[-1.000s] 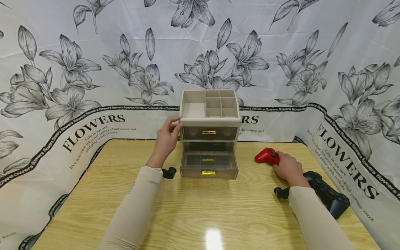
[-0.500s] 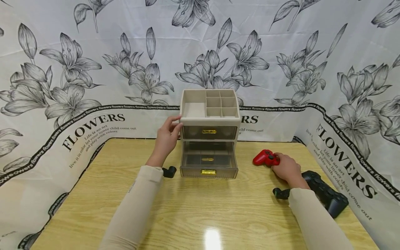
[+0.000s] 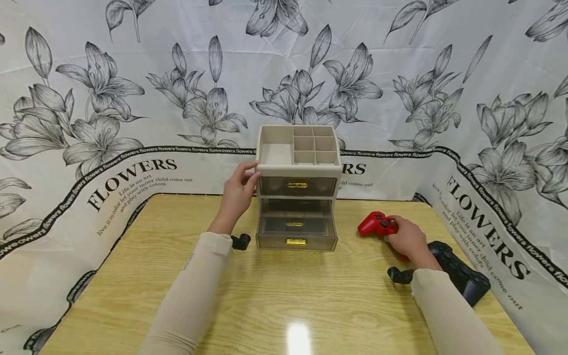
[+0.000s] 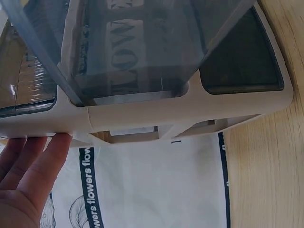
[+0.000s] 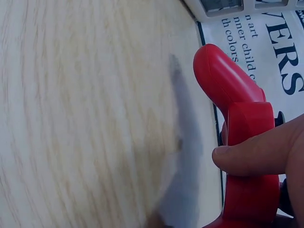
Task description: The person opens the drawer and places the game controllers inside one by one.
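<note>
A small cream desk organizer [image 3: 297, 170] with smoky drawers stands at the back of the table. Its lower drawer [image 3: 296, 236] is pulled out, while the upper drawer [image 3: 310, 187] is closed. My left hand [image 3: 238, 193] touches the organizer's left side near its top; in the left wrist view, extended fingers [image 4: 43, 159] rest against the cream frame. On the right, my right hand [image 3: 407, 237] grips one end of a red game controller [image 3: 377, 224]. The right wrist view shows my thumb [image 5: 251, 154] across the controller, which casts a shadow on the wood.
A larger black game controller [image 3: 459, 271] lies beside my right wrist, near the table's right edge. The wooden table [image 3: 275, 296] is bordered at the back and sides by flower-printed cloth [image 3: 199, 172]. Several compartments [image 3: 315, 145] form the organizer's top.
My right hand has shifted slightly left with the red game controller. The left hand stays at the organizer's side, and the drawers stand as before.
</note>
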A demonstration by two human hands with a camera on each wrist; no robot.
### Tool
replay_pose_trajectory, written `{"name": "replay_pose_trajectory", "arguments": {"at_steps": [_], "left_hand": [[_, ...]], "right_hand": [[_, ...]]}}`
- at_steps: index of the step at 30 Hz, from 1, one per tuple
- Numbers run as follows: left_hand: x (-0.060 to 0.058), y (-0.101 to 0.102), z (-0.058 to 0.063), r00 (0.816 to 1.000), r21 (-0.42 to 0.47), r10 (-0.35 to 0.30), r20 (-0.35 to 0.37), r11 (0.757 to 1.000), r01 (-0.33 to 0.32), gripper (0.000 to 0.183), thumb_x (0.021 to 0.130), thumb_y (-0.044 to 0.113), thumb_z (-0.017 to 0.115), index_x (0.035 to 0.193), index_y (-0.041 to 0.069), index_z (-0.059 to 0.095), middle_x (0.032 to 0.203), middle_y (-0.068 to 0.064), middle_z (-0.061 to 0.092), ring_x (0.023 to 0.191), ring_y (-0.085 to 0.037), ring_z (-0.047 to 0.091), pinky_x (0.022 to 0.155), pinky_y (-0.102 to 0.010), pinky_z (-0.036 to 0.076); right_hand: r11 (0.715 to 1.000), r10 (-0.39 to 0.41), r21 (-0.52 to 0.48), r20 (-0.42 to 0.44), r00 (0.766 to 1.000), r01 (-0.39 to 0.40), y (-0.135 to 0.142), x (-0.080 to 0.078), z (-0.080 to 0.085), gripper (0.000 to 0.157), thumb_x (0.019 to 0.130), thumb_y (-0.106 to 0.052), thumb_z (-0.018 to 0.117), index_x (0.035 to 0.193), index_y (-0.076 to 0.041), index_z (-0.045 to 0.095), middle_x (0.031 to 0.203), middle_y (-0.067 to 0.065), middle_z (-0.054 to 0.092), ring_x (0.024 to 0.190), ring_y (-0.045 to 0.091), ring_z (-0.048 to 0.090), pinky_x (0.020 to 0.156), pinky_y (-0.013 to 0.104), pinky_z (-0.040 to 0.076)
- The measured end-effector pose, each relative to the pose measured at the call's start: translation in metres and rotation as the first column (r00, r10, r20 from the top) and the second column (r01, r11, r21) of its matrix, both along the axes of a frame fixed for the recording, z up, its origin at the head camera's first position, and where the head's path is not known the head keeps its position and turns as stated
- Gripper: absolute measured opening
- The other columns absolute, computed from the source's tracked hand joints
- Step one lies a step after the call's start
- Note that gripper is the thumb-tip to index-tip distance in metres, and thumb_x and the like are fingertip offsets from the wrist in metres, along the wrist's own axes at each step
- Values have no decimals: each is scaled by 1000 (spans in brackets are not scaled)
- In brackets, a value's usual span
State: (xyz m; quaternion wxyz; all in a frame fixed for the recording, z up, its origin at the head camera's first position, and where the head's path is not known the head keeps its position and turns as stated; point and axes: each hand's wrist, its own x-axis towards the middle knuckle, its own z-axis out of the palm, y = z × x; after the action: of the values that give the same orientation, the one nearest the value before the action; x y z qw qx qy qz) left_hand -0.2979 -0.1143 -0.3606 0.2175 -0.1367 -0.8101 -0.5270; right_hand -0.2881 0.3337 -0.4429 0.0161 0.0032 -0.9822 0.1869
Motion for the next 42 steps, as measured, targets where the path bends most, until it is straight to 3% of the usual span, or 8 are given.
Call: {"name": "replay_pose_trajectory", "arguments": {"at_steps": [5, 10, 21, 26, 29, 32, 39, 42], "left_hand": [[-1, 1, 2, 1000, -83, 28, -8, 996, -28, 41, 101, 39, 47, 139, 25, 47, 117, -13, 67, 104, -26, 68, 76, -39, 59], [-1, 0, 2, 999, -161, 39, -18, 986, -41, 42, 102, 39, 44, 144, 31, 42, 117, -13, 67, 101, -27, 68, 74, -40, 59], [-3, -2, 0, 999, -212, 14, -31, 977, -20, 46, 103, 36, 41, 149, 36, 38, 136, -10, 58, 111, -27, 64, 77, -40, 58], [-2, -1, 2, 998, -271, 17, -68, 962, -35, 46, 104, 31, 42, 150, 33, 37, 124, -11, 63, 90, -24, 63, 73, -39, 52], [-1, -1, 3, 998, -275, 5, -65, 961, -23, 44, 104, 28, 43, 148, 31, 41, 112, -10, 64, 77, -22, 56, 70, -38, 48], [0, -2, 4, 999, -260, -6, -50, 966, -7, 43, 104, 29, 43, 147, 32, 42, 111, -9, 64, 75, -21, 55, 68, -37, 47], [0, -2, 2, 1000, -204, -14, -20, 979, 10, 42, 105, 30, 43, 147, 31, 43, 125, -8, 62, 103, -25, 62, 70, -37, 51], [1, -1, 2, 1000, -186, -11, -6, 983, 10, 42, 105, 31, 43, 147, 32, 43, 123, -9, 63, 100, -25, 64, 67, -37, 51]], "right_hand": [[1000, 5, -5, -81, 997, -5, -6, 3, 7, 60, 81, -15, 62, 138, -3, 48, 128, 31, 55, 107, 50, 54, 80, 60, 43], [999, 27, -21, -150, 988, -30, -17, 6, 16, 57, 80, -11, 63, 135, -3, 52, 122, 28, 60, 101, 45, 58, 79, 57, 45], [989, 121, -56, -223, 967, -136, -39, 15, 45, 62, 81, -14, 74, 139, -9, 52, 122, 23, 62, 101, 39, 59, 81, 53, 45], [985, 135, -73, -221, 966, -155, -48, 21, 56, 62, 82, -15, 74, 140, -9, 51, 126, 23, 60, 105, 40, 58, 85, 55, 45], [983, 143, -77, -232, 962, -164, -52, 26, 64, 62, 83, -15, 74, 140, -8, 51, 128, 23, 59, 106, 41, 57, 86, 56, 45], [982, 153, -70, -263, 953, -177, -57, 30, 72, 61, 83, -14, 75, 139, -8, 52, 129, 23, 59, 106, 41, 58, 86, 55, 46], [977, 173, -60, -331, 928, -203, -66, 39, 84, 60, 82, -14, 77, 138, -10, 54, 129, 21, 60, 107, 40, 57, 86, 55, 46], [973, 185, -59, -365, 912, -221, -69, 42, 87, 60, 81, -12, 77, 137, -9, 55, 129, 21, 60, 107, 40, 57, 85, 54, 46]]}}
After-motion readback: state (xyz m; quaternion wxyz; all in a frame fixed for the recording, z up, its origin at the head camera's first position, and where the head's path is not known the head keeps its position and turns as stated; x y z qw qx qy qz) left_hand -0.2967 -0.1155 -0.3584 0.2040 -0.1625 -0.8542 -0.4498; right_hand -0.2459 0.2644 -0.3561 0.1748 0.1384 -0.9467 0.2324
